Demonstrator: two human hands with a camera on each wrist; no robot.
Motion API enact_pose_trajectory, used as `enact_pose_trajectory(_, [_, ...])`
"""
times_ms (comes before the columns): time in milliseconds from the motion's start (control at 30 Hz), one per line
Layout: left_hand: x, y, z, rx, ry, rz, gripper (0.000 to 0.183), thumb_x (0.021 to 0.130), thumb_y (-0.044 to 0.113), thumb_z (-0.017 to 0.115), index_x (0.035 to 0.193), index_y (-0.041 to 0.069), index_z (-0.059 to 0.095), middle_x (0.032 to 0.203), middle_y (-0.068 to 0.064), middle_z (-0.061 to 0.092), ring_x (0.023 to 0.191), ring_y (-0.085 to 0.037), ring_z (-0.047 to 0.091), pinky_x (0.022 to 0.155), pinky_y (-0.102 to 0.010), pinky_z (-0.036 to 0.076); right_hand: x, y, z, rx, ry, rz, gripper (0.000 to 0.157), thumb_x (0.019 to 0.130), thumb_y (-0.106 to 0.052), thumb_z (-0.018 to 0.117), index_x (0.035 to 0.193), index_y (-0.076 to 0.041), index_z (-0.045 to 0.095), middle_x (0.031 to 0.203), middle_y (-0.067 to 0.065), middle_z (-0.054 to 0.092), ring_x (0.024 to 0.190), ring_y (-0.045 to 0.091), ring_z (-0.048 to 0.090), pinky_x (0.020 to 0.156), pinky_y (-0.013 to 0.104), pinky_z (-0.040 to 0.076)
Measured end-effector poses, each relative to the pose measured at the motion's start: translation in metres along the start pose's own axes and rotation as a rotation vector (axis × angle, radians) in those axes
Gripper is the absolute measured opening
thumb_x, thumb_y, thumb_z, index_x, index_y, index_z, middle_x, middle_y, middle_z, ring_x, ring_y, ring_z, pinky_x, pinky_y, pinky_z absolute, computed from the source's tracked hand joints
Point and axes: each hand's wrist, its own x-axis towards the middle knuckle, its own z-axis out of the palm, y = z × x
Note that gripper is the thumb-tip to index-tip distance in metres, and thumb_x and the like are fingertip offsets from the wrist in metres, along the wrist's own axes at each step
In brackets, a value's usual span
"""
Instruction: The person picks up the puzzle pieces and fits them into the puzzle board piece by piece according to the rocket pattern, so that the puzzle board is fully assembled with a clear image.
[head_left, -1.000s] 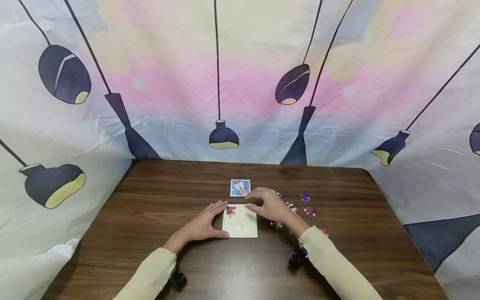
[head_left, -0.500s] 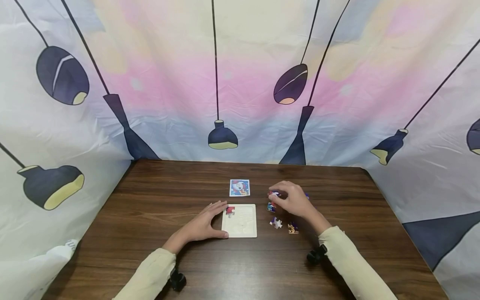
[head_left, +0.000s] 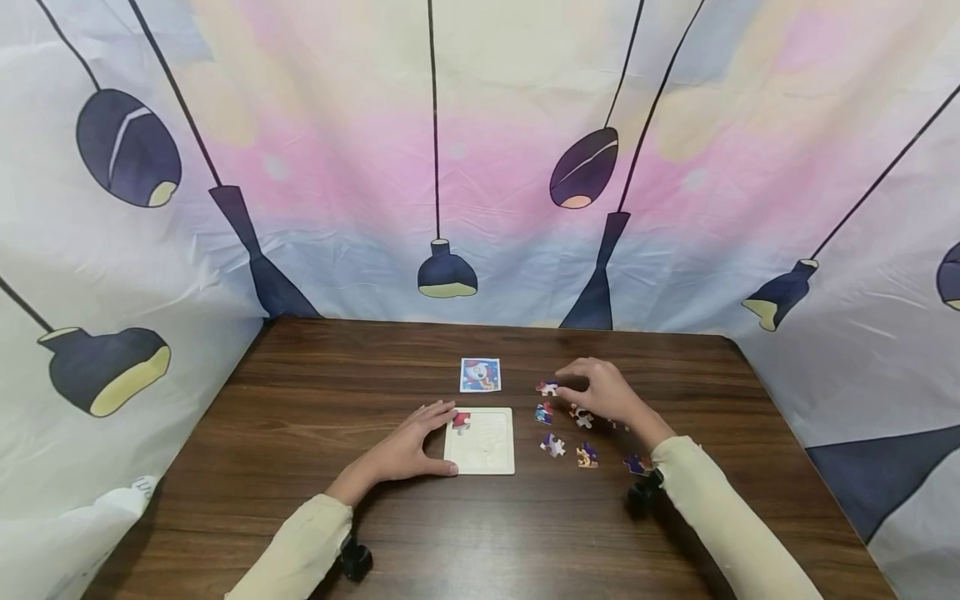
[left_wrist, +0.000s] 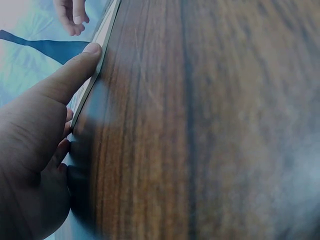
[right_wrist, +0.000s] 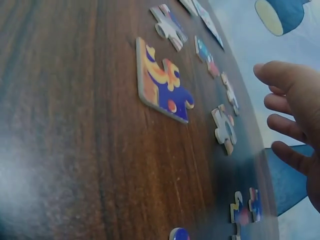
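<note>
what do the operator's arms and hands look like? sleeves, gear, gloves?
Plain pale-cream fabric left sleeve and matching right sleeve. A small, black, chunky left wrist camera and similar right wrist camera sit near the cuffs. Left hand and right hand are ungloved. No cables visible.

Bare hands (head_left: 402, 448), cream sleeves (head_left: 300, 542), black wrist cameras (head_left: 356, 561)

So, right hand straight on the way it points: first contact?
Likely the small red-and-white jigsaw piece just ahead of the right hand; height is unclear, so it may pass over.
</note>
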Motion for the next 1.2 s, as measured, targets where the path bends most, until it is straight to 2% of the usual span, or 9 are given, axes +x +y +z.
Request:
enact_pose_trajectory(267, [-0.001,0.001,-0.001,0.005,0.001,-0.003,0.096,0.082,0.053,0.083,0.156,0.008,0.042,0.165,-0.008,0.033,0.156,-0.034,0.019,0.124,-0.061,0.017,0.004,0.006,0.005,-0.048,-0.067,0.018,0.037,0.093,-0.035,0.076,0.12,-0.009,0.077,0.117,0.007,0.074,0.11,0.028,0.067,0.094,0.052,0.055])
enact_pose_trajectory(700, [-0.001,0.0,0.0,0.012,0.004,-0.01,0.097,0.082,0.055,0.082,0.157,0.009,0.043,0.166,-0.007,0.032,0.156,-0.034,0.018,0.123,-0.062,0.019,0.008,0.014,0.01,-0.112,-0.143,0.03,0.039,0.095,-0.038,0.073,0.124,-0.012,0.075,0.125,0.008,0.07,0.116,0.031,0.064,0.097,0.054,0.053])
enact_pose_trajectory(900, [-0.001,0.0,0.001,0.007,-0.001,-0.022,0.097,0.081,0.055,0.083,0.157,0.01,0.042,0.166,-0.007,0.032,0.156,-0.035,0.017,0.122,-0.063,0.02,0.008,0.015,0.012,-0.108,-0.151,0.033,0.038,0.095,-0.039,0.073,0.123,-0.014,0.076,0.124,0.008,0.068,0.116,0.031,0.061,0.097,0.056,0.051])
enact_pose_trajectory(1200, [-0.001,0.0,0.0,-0.014,0.0,-0.01,0.096,0.082,0.053,0.083,0.157,0.009,0.042,0.166,-0.007,0.032,0.156,-0.036,0.017,0.122,-0.064,0.019,0.011,0.02,0.015,-0.022,-0.161,0.052,0.033,0.095,-0.039,0.074,0.119,-0.016,0.079,0.123,0.006,0.066,0.116,0.031,0.058,0.098,0.058,0.049])
